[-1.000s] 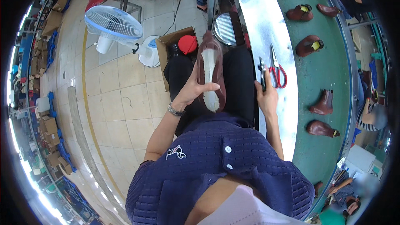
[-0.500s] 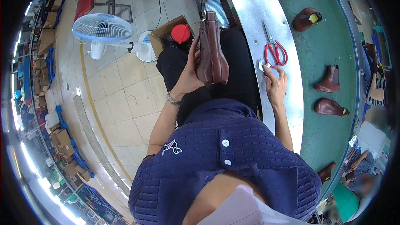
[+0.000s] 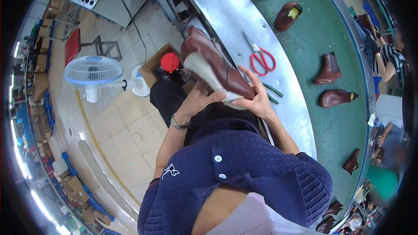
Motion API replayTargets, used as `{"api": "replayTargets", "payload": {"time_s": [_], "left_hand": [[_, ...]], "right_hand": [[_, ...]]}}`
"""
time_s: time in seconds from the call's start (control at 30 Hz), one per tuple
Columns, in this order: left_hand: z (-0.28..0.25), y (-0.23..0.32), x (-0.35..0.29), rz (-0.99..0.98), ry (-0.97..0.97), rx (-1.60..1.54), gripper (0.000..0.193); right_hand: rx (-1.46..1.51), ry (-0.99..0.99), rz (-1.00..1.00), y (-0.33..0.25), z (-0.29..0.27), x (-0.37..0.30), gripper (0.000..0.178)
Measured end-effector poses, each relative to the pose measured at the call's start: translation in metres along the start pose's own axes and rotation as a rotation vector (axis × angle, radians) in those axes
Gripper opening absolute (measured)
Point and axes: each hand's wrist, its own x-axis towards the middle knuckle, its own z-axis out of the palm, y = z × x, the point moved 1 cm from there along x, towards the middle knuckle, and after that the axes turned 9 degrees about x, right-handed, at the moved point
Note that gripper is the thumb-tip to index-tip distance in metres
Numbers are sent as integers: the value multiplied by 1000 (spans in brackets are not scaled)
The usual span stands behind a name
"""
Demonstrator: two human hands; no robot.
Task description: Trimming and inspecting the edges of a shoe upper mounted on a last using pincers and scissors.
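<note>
A brown leather boot [image 3: 222, 63] is held tilted above my lap, its pale underside [image 3: 201, 68] partly turned up and smeared by motion. My left hand [image 3: 198, 102] grips its lower left side, thumb over the pale area. My right hand [image 3: 257, 101] closes round the lower right end, fingers along the leather. Between the two thumbs shows something whitish; I cannot tell whether it is the underside or a separate piece. On the metal ledge to the right lie scissors with red handles [image 3: 263, 62]. Two green handles [image 3: 273, 93] lie close beside my right hand.
Several brown boots [image 3: 329, 68] stand or lie on the green belt [image 3: 300, 61] beyond the metal ledge [image 3: 289, 115]. Left of my knees is a cardboard box [image 3: 152, 66] with a red-lidded container [image 3: 170, 62]. A fan [image 3: 94, 73] stands farther left on the tiled floor.
My right hand has left the ledge by the scissors and taken hold of the boot. The boot has turned from upright to tilted, showing its pale underside. The green handles have come into view.
</note>
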Motion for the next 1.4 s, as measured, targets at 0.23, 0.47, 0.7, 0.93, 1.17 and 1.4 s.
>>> {"api": "replayTargets", "payload": {"time_s": [0.23, 0.47, 0.7, 0.93, 1.17, 1.4], "left_hand": [[12, -4, 10, 58, -267, 75, 95], [2, -25, -1, -149, -196, 22, 60], [-2, -38, -7, -75, -108, -3, 52], [5, -60, -12, -62, -54, 67, 50], [-8, -54, -29, -108, 34, 126, 53], [18, -11, 7, 328, 12, 663, 88]], "right_hand": [[-34, 724, -251, -3, -56, -30, 57], [-644, 1196, -340, -27, -179, -19, 69], [-979, 970, -326, -32, -253, 85, 52], [-1242, 874, -393, -15, -285, 144, 35], [-847, 819, -560, -75, -246, 128, 31], [-432, 495, -546, -141, -69, 43, 16]]}}
